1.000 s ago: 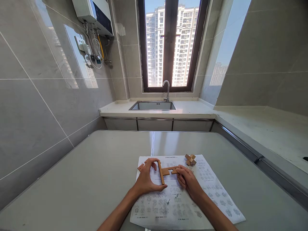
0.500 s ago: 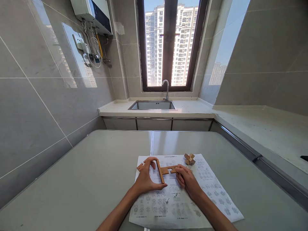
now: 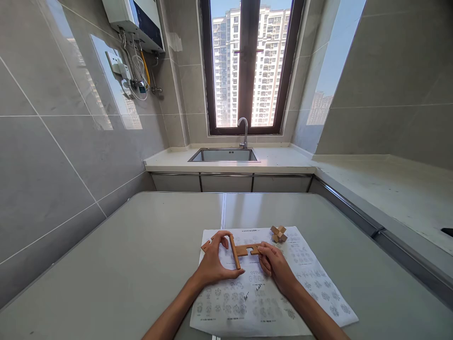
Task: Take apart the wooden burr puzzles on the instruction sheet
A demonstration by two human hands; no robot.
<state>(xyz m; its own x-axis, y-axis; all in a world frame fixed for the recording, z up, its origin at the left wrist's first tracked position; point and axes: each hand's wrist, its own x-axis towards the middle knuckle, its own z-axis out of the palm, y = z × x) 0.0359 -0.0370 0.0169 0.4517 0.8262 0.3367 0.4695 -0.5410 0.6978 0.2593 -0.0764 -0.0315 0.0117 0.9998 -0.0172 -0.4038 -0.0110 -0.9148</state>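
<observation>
Over the printed sheet, my left hand [image 3: 212,262] spans a narrow upright wooden puzzle piece [image 3: 235,252], fingers at its top and thumb at its bottom. My right hand [image 3: 274,262] pinches the right end of a flat notched wooden puzzle piece [image 3: 243,250], which meets the upright one crosswise. How the two fit together is too small to make out. Left of my left hand, part of another notched wooden piece [image 3: 205,245] shows; my fingers hide the rest of it. An assembled wooden burr puzzle [image 3: 279,234] rests near the sheet's far right corner.
The sheet [image 3: 262,314] carries rows of printed diagrams and lies on a pale glossy table [image 3: 141,264]. Beyond the table stands a counter with a sink [image 3: 224,155] and tap [image 3: 244,132]. Another counter [image 3: 396,189] runs along the right, and a tiled wall rises at left.
Both hands keep their holds on the wooden pieces. The upright piece and my left thumb have shifted very slightly to the left.
</observation>
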